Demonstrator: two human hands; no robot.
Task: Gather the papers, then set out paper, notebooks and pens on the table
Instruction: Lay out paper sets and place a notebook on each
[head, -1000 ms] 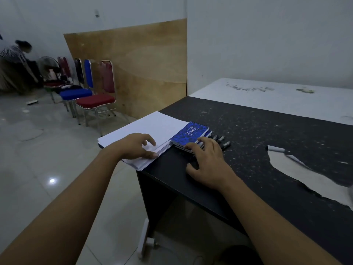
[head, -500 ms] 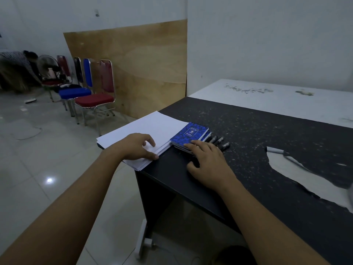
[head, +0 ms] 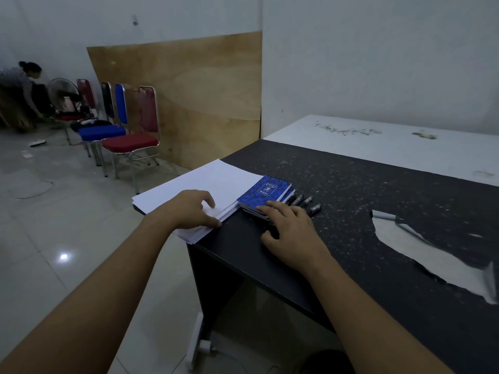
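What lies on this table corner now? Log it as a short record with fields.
paper: stack of white paper sheets, overhanging the left edge of the black speckled tabletop
notebooks: pile of blue spiral-bound notebooks, right beside the paper
pens: row of black pens, right of the notebooks
left hand: rests on the paper
right hand: fingers flat on the notebooks

Left hand (head: 189, 209) on papers (head: 205, 176), right hand (head: 291, 230) on notebooks (head: 266, 188).

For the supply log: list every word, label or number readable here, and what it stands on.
Cover of the top blue notebook: white emblem with lines of print, too blurred to read.
The pens: no legible marking.
The paper stack: top sheet blank.
No other text in view.
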